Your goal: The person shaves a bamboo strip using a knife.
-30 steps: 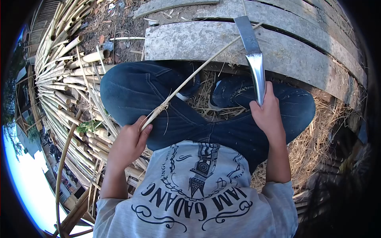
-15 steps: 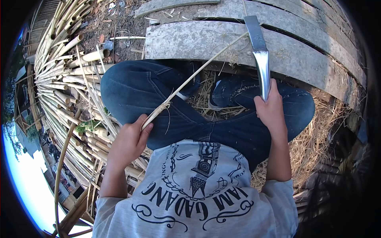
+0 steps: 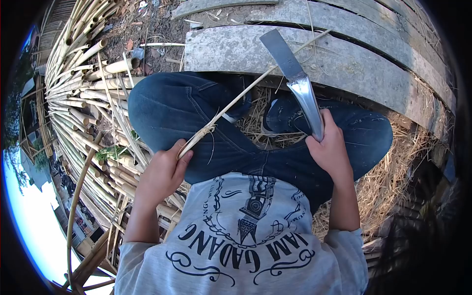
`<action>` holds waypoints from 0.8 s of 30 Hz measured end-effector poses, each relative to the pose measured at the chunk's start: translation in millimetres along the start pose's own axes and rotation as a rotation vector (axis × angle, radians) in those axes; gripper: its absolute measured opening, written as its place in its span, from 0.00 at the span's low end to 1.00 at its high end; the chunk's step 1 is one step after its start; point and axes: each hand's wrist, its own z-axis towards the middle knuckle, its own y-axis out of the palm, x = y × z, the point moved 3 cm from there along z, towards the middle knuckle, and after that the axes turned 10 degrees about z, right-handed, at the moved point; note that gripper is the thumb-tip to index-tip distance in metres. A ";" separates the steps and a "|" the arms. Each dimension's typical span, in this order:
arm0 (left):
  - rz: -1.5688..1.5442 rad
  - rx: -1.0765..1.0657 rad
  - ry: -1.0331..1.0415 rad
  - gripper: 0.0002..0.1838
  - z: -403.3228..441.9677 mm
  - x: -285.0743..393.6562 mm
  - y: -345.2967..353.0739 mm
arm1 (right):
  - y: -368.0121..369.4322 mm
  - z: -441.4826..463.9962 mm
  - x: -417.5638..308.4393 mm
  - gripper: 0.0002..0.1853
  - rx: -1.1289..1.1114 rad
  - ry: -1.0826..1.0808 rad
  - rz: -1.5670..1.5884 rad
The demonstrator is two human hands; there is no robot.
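Note:
My left hand [image 3: 167,164] is closed round the near end of a thin bamboo strip [image 3: 238,97], which slants up and right over my lap to the plank. Frayed fibres hang from a node close to my fingers. My right hand [image 3: 328,140] grips the shiny metal handle of a chopping knife [image 3: 285,56] with a flat, square-ended blade. That blade crosses over the strip, hiding a short piece of it. Whether blade and strip touch, I cannot tell. The strip's far end shows beyond the blade, above the plank.
Weathered planks [image 3: 236,46] lie in front of my crossed legs [image 3: 167,108]. Many bamboo poles [image 3: 81,105] are stacked at my left. Straw-like shavings [image 3: 388,172] cover the ground on the right. Another thin strip [image 3: 311,29] lies across the planks.
The knife's blade has swung left and tilted, from beside the strip's far end to across the strip. My right hand has shifted slightly left and down. My left hand has hardly moved.

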 end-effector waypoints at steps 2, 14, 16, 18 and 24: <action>0.008 -0.015 -0.035 0.08 -0.8 -1.7 2.5 | -3.2 10.1 6.5 0.19 0.105 0.091 0.013; -0.040 0.038 0.013 0.09 -2.1 -2.2 3.2 | 26.5 -10.8 9.9 0.23 0.009 -0.047 -0.099; -0.024 0.040 0.020 0.09 -2.9 -4.3 2.3 | 26.3 -17.6 2.5 0.20 -0.031 -0.056 -0.022; -0.015 0.043 0.009 0.08 -2.0 -2.4 3.7 | 9.6 -1.8 5.1 0.16 0.070 -0.109 -0.035; -0.022 0.032 0.003 0.09 -2.2 -5.1 2.4 | 54.1 -29.5 -6.0 0.19 -0.016 -0.075 -0.010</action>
